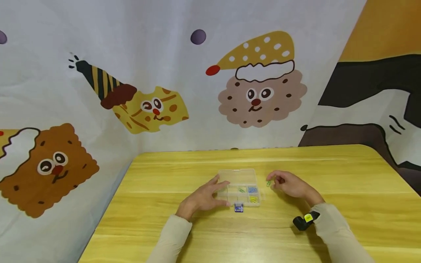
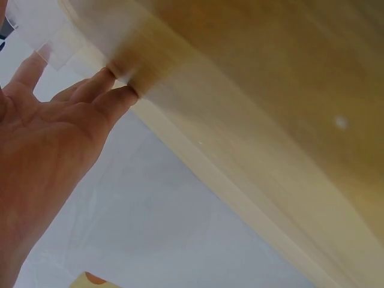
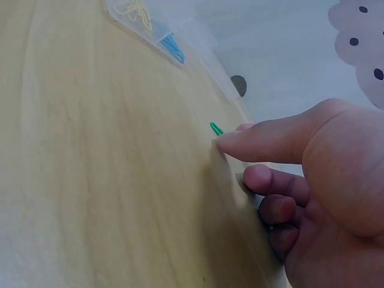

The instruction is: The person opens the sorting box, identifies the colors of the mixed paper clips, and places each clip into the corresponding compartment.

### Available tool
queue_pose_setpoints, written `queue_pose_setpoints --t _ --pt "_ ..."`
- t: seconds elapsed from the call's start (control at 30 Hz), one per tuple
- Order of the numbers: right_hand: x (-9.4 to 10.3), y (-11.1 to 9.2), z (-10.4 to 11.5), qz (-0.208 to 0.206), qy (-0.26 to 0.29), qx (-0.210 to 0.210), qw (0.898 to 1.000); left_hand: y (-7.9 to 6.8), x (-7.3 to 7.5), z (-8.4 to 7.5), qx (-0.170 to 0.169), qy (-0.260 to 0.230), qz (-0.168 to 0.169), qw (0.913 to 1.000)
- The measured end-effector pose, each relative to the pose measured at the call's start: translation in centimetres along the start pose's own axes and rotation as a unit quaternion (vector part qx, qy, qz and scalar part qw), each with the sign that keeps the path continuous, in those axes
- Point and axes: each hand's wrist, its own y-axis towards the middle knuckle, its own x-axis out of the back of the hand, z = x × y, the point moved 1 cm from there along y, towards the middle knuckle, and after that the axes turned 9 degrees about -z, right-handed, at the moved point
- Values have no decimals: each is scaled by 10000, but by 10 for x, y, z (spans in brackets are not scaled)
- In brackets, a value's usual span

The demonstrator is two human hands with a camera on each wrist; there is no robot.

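Observation:
A clear plastic compartment box (image 1: 231, 199) lies on the table, its lid (image 1: 236, 176) folded back away from me. Yellow paper clips (image 1: 253, 199), blue paper clips (image 1: 252, 190) and a green paper clip (image 1: 241, 190) lie in separate compartments. My left hand (image 1: 205, 194) rests with spread fingers on the box's left side, thumb near its front edge. To the right of the box, my right hand (image 1: 291, 183) pinches another green paper clip (image 3: 216, 128) between thumb and index finger, just above the table; its other fingers are curled in.
The box stands on a wooden table (image 1: 148, 219). A small dark blue rectangular piece (image 1: 238, 208) sits at the box's front edge. Behind the table hangs a white cloth (image 1: 197, 80) with cartoon figures. A black wrist camera (image 1: 302, 222) is strapped on the right sleeve.

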Motion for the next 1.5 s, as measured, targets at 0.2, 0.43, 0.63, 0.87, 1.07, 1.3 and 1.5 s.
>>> queue_pose_setpoints --t 0.2,0.43,0.63,0.87,1.07,1.3,1.5 --pt "-1 2 0 85 -75 29 9999 -1 2 0 15 -70 4 10000" --pt "-4 0 5 -82 -165 -114 9998 0 3 -1 -29 -63 57 10000" --pt "-5 2 3 -224 -326 -378 9985 1 3 0 -51 -79 87 9999" --pt "-3 2 3 -153 -332 -697 9969 1 3 0 -32 -121 104 9999" --pt "-1 1 3 -107 -269 -602 9978 2 3 -1 -48 -66 90 9999" --pt "-1 0 1 -118 -155 -581 9981 1 3 -1 -67 -6 82 9999" --pt "-2 0 0 -128 -132 -605 9980 1 2 -1 -74 -20 68 9999"
